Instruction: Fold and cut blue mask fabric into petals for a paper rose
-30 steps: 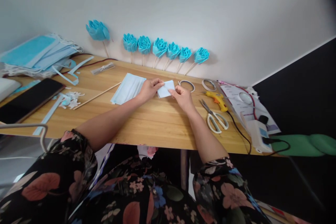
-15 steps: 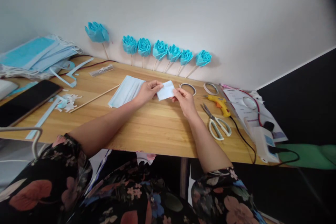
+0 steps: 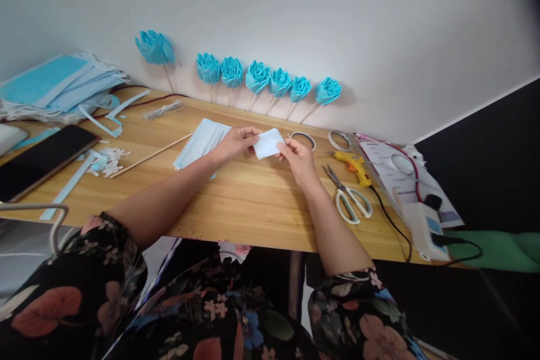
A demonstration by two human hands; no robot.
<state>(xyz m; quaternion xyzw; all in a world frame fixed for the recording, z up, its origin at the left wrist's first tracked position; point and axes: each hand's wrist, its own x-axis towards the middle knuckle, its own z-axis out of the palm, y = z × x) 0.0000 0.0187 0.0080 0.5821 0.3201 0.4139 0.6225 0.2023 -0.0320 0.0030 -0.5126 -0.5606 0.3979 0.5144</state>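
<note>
Between my two hands is a small pale blue piece of mask fabric [image 3: 269, 143], roughly square, held a little above the table. My left hand [image 3: 238, 143] pinches its left edge between thumb and fingers. At the lower right corner, my right hand [image 3: 297, 158] grips it the same way. Beneath my left wrist lies a stack of pale blue pleated mask pieces [image 3: 202, 138], partly hidden by the hand. Just beyond my right hand is a roll of tape [image 3: 311, 136], and to its right are scissors [image 3: 346, 194] with white handles.
Several blue fabric roses [image 3: 258, 77] on sticks lean against the wall. A yellow glue gun [image 3: 353, 166] lies beside a power strip [image 3: 424, 233]. At left are a pile of masks [image 3: 59, 84], a phone [image 3: 44, 163], white scraps [image 3: 112, 162] and a wooden stick [image 3: 154, 154].
The fabric piece is still held in both hands, turned very slightly. My hands have barely moved, and the view has shifted a little.
</note>
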